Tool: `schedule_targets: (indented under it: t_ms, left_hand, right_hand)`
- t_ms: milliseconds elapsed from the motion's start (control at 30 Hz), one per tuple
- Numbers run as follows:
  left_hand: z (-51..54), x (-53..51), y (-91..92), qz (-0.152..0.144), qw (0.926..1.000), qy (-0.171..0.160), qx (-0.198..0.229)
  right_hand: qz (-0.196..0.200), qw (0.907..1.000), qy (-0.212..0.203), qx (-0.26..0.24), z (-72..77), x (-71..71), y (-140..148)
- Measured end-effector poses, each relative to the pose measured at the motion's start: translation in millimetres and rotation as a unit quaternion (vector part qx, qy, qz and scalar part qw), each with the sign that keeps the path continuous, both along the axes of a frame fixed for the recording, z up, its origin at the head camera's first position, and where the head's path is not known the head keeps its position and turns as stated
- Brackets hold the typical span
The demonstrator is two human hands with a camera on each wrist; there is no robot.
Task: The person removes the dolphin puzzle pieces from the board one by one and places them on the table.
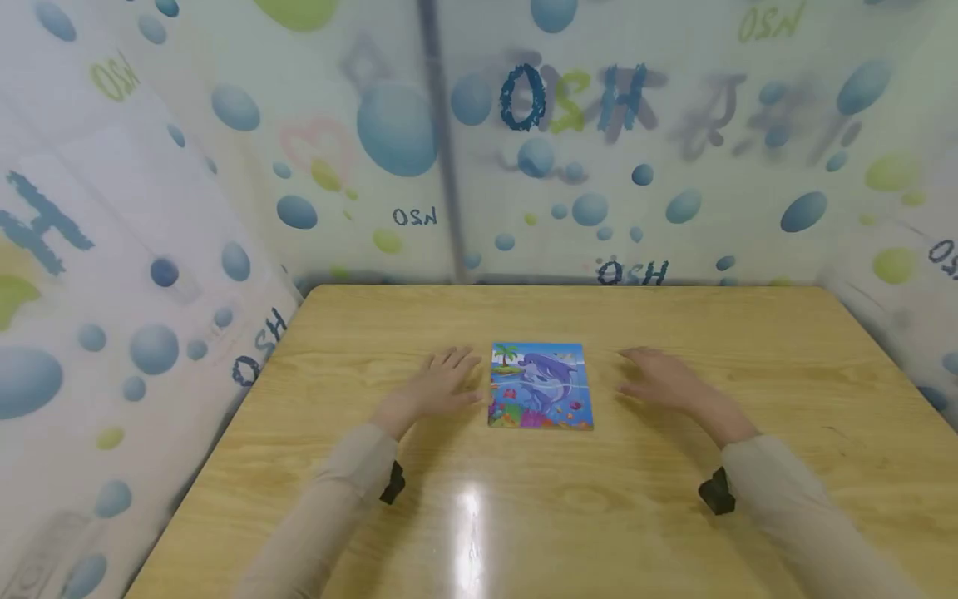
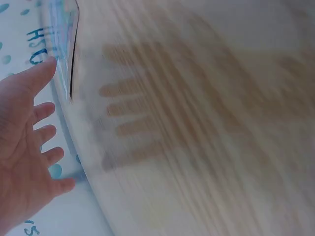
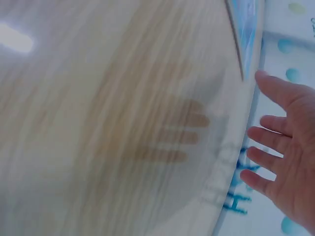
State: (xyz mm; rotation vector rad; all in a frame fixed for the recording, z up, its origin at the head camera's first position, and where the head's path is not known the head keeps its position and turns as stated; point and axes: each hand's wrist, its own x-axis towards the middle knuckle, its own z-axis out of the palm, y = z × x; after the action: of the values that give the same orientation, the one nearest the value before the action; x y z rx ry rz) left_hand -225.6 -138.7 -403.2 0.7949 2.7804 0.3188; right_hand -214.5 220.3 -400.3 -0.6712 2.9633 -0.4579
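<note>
Flanking the dolphin board (image 1: pixel 540 385): left hand (image 1: pixel 441 383) on one side, right hand (image 1: pixel 662 381) on the other, neither touching it
Left hand: released, holding nothing, fingers spread, thumb just beside the board's edge
Right hand: also released and holding nothing, fingers pretty straight and apart, a bit further off its side than the left
Board's spot: lying flat, picture up, on the wooden table (image 1: pixel 539 516), right between the hands
Weight: light, I'd guess, looks thin and small enough for one hand
Stiffness: probably rigid card or thin wood; can't tell if it's one piece or several fitted together
Slipperiness: table has a glossy glare, so imo a sideways push could send it skating
Fragility: doesn't look breakable, but corners might get dinged, and if it's loose pieces, tilting could spill them
Where to grab: pinch the left and right edges about midway, thumbs on the near side, keep it level. Thin edge, so maybe get a fingertip under first
</note>
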Motion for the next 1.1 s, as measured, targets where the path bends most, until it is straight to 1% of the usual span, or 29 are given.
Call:
schedule_targets:
  t_ms: [133, 200, 300, 400, 500, 567, 667, 767, 967, 1100]
  left_hand:
    - [-1.1, -9.3, 11.3, 0.013, 0.9989, -0.041, 0.021]
    - [-2.8, -14.0, 16.2, 0.020, 0.9977, -0.058, 0.027]
    - [-6.2, -20.4, 22.3, 0.022, 0.9965, -0.074, 0.032]
    - [-8.4, -25.8, 27.0, 0.027, 0.9963, -0.076, 0.031]
    - [-8.8, -28.8, 30.2, 0.036, 0.9957, -0.085, 0.003]
    - [-8.2, -29.6, 32.4, 0.038, 0.9950, -0.091, -0.016]
    - [-6.6, -30.4, 36.4, 0.034, 0.9941, -0.100, -0.026]
    - [-5.7, -32.0, 40.3, 0.035, 0.9940, -0.101, -0.025]
    - [-5.3, -34.4, 43.7, 0.066, 0.9922, -0.098, -0.041]
    - [-7.2, -36.2, 45.1, 0.072, 0.9917, -0.094, -0.050]
  right_hand:
    - [0.021, 0.9993, -0.025, -0.019, -2.2, -12.3, -25]
    - [0.024, 0.9986, -0.040, -0.023, -3.2, -17.7, -40]
    - [0.024, 0.9974, -0.062, -0.028, -3.6, -24.8, -63]
    - [0.030, 0.9959, -0.075, -0.039, -4.3, -30.0, -84]
    - [0.038, 0.9939, -0.087, -0.056, -5.9, -35.2, -100]
    - [0.038, 0.9927, -0.094, -0.065, -6.7, -39.1, -108]
    - [0.029, 0.9915, -0.100, -0.078, -6.6, -45.2, -117]
    - [0.024, 0.9923, -0.097, -0.073, -6.8, -51.9, -123]
    - [0.026, 0.9913, -0.112, -0.064, -7.8, -63.4, -137]
    - [0.018, 0.9916, -0.119, -0.047, -5.3, -67.1, -144]
